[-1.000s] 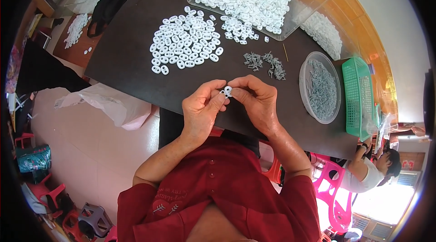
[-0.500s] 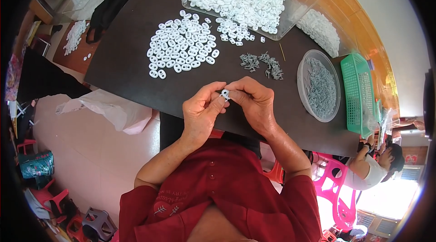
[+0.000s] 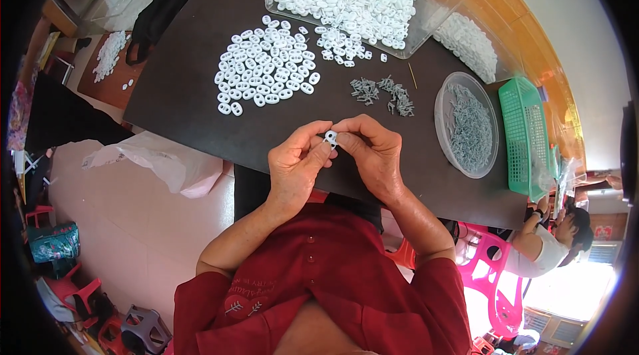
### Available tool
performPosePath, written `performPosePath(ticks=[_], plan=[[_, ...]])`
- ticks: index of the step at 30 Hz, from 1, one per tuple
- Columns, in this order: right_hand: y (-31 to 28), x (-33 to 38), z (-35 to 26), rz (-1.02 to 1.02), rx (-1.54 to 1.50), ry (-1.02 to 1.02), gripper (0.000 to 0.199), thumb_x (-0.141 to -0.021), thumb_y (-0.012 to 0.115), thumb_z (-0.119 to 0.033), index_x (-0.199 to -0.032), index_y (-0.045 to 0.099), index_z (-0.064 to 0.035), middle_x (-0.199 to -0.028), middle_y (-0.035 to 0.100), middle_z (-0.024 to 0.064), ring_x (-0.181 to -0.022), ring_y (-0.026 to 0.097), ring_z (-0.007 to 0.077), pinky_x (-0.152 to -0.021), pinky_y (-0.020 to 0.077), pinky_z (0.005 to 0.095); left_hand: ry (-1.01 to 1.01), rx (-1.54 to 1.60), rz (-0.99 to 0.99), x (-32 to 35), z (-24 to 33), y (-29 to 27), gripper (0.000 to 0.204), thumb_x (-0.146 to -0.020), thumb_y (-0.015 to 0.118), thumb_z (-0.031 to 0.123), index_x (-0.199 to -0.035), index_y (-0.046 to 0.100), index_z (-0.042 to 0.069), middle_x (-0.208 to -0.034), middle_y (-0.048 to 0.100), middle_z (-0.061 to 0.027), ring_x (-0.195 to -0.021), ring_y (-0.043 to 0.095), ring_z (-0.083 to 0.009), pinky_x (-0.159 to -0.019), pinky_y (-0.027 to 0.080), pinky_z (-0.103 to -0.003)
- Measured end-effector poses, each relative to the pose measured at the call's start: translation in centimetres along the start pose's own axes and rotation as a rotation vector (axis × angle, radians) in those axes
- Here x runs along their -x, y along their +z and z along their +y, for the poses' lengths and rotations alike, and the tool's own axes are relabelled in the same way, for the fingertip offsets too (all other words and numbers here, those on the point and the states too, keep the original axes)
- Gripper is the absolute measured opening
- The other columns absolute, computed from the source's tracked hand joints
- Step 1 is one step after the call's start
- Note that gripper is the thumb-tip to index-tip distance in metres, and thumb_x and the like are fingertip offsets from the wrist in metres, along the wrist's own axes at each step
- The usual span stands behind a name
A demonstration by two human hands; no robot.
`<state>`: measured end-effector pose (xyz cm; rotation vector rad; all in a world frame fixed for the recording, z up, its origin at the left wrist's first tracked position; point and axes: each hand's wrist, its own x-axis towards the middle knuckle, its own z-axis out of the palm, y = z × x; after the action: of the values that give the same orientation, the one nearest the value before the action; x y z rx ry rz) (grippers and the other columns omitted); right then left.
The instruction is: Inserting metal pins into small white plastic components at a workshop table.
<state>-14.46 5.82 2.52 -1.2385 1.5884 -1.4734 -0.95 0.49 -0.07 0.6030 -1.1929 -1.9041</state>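
Over the tabletop's (image 3: 200, 122) near edge, left hand (image 3: 296, 167) and right hand (image 3: 373, 155) jointly pinch one small white plastic piece (image 3: 331, 138), fingertips closed for control. Loose white pieces (image 3: 266, 68) lie mid-tabletop, presumably within reach.

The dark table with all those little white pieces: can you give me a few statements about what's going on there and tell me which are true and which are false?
1. Both hands pinch one small white piece together, left hand and right hand. True.
2. The green basket lies at the left end of the dark table. False: it lies at the right end.
3. The round clear tub holds grey metal parts. True.
4. The loose white pieces lie in a neat single row. False: they lie in a spread-out heap.
5. A small grey pile lies between heap and tub. True.
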Motion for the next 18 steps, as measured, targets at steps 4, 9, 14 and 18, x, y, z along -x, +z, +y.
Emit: performPosePath(ticks=[4,9,14,18], plan=[[0.21,0.16,-0.08,-0.006,0.001,-0.024,0.013,-0.083,0.058,0.006,-0.094,0.064,0.0014,-0.084,0.061,0.0009,-0.078,0.054,0.0061,-0.071,0.0451,0.0211,-0.017,0.033,0.031,0.09,-0.03,0.1,0.028,-0.089,0.055,0.0,-0.117,0.055,-0.003,-0.081,0.06,-0.003,-0.072,0.056,-0.0063,-0.065,0.046,-0.019],[0.39,0.52,-0.34,-0.053,0.048,-0.024,0.021,-0.08,0.062,0.006,-0.1,0.063,0.0002,-0.087,0.058,0.0015,-0.076,0.053,0.0064,-0.07,0.0449,0.0212,-0.032,0.1,0.041,-0.13,-0.07,-0.35,0.029,-0.088,0.055,-0.002,-0.117,0.055,-0.004,-0.079,0.061,-0.0037,-0.07,0.057,-0.0072,-0.063,0.046,-0.019],[0.61,0.53,-0.15,-0.048,0.142,-0.131,0.029,-0.076,0.065,0.007,-0.104,0.062,-0.0008,-0.089,0.057,0.0032,-0.074,0.052,0.0086,-0.064,0.0456,0.023,-0.081,0.167,0.09,-0.55,0.34,-0.43,0.025,-0.085,0.058,-0.003,-0.11,0.058,-0.006,-0.076,0.063,-0.0052,-0.067,0.056,-0.0081,-0.062,0.045,-0.021],[0.93,0.32,0.22,0.038,0.356,-0.394,0.038,-0.066,0.07,0.006,-0.102,0.062,-0.0007,-0.09,0.06,0.0104,-0.07,0.055,0.0196,-0.059,0.047,0.0292,-0.064,0.195,0.105,-0.49,0.4,-0.18,0.023,-0.085,0.059,-0.002,-0.108,0.06,-0.006,-0.078,0.065,-0.0063,-0.067,0.056,-0.0082,-0.063,0.045,-0.02]])
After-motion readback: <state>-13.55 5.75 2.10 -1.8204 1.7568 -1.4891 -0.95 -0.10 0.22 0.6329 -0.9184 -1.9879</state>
